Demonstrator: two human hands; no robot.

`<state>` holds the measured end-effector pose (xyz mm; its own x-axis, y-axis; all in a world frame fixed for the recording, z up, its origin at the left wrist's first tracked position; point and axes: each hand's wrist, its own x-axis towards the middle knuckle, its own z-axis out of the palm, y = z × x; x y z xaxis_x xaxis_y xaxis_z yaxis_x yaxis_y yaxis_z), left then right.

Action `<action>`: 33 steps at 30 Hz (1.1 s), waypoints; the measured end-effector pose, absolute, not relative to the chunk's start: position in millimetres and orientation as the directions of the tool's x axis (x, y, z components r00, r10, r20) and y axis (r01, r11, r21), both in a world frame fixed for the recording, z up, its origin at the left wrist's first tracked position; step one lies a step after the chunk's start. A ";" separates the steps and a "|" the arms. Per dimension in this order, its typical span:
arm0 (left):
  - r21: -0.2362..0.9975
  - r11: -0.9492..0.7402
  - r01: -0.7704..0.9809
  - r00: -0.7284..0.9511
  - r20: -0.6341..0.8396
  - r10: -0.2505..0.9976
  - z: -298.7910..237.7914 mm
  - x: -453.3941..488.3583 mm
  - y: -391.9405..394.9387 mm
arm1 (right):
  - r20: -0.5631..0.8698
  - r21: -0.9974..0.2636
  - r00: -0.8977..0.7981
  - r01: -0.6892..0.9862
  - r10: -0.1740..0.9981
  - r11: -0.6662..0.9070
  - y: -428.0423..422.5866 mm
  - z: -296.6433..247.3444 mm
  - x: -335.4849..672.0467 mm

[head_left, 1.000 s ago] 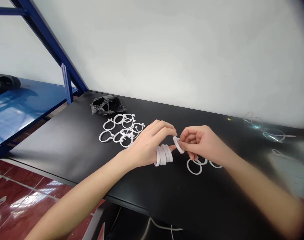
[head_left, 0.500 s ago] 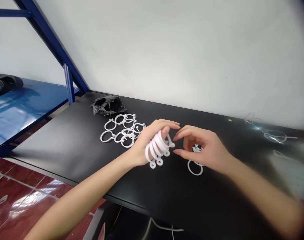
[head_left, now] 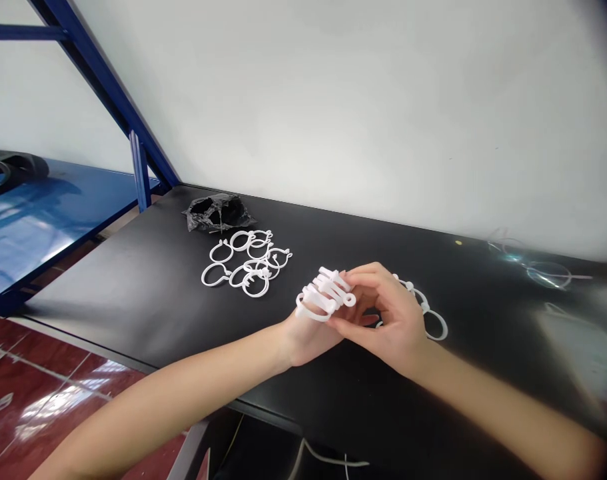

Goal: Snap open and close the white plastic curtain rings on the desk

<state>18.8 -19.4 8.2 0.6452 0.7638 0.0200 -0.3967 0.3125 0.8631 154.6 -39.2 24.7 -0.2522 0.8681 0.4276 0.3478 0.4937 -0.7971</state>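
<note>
Several white plastic curtain rings (head_left: 328,293), each with a small eyelet, sit bunched around my left hand (head_left: 308,343), which is turned on its side. Its fingers are mostly hidden behind the rings and my other hand. My right hand (head_left: 396,320) reaches in from the right, curled, with thumb and fingertips closed on the edges of the bunch. Behind that hand a few more loose rings (head_left: 444,327) lie on the table, partly covered. A larger group of loose rings (head_left: 257,272) lies to the left, overlapping one another.
A crumpled black plastic bag (head_left: 216,215) rests at the back left of the black table (head_left: 148,287). Against the wall on the right are clear glasses (head_left: 548,275). A blue frame (head_left: 118,100) and blue surface (head_left: 83,200) stand on the left.
My left hand has turned over with the rings, so their eyelets point another way. My right hand has moved left and closed on the bunch, uncovering more rings behind it.
</note>
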 end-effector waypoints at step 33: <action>0.992 -0.017 -0.129 0.675 0.100 0.731 14.3 4.5 -13.6 | -0.304 -0.943 -0.606 0.083 0.735 -0.321 -25.1 59.9 172.3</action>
